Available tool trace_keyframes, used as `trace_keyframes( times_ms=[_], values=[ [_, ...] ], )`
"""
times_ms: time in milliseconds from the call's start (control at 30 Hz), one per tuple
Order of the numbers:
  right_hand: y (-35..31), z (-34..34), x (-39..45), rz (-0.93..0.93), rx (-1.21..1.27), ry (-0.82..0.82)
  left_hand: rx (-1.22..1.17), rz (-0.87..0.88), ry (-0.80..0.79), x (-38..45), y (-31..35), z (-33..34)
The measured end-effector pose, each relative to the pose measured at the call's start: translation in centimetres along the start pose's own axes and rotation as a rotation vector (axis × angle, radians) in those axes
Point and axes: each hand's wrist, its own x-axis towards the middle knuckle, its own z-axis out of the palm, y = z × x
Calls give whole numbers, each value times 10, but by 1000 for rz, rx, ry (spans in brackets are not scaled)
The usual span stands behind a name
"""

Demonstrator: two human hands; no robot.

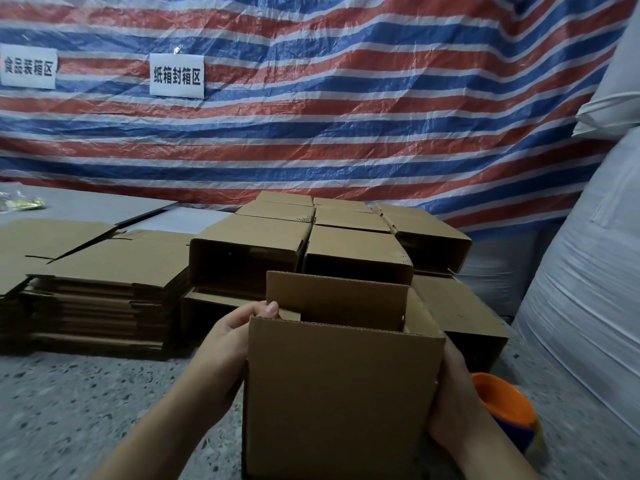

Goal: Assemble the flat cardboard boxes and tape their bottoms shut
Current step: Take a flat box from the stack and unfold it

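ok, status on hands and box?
Both hands grip the open box, flaps up. Tape dispenser beside right hand, unheld. Nothing blocking.

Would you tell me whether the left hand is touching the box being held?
Touching. The head view shows the left hand gripping the box's left side, thumb hooked over its top edge.

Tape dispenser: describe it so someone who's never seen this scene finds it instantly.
Start at the open box held between both hands at bottom centre. Look just right of it, behind the right hand, low on the speckled floor. The tape dispenser is there: orange and blue, the only brightly coloured item among brown cardboard.
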Motion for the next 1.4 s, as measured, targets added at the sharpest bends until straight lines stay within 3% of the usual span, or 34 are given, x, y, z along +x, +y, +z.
trace_keyframes(
  times_ms=[333,533,667,833,933,1167,1400],
  values=[
    [2,-5,9,81,-11,138,135,34,89,4,-8,3],
    [0,-2,19,29,-88,170,68,90,-208,-7,5,-11],
    [-3,-2,24,-20,-110,218,143,80,-219,-8,7,-9],
    [-1,-5,18,-35,-107,187,216,140,-166,-12,-1,-11],
    [-2,-4,8,-9,-122,78,197,123,-90,-10,-3,-4],
    [-13,-6,-1,-193,-268,-163,137,88,-11,-7,-6,-2],
    [-10,-9,2,-234,-193,-106,78,207,-13,-3,-7,0]
  ],
)
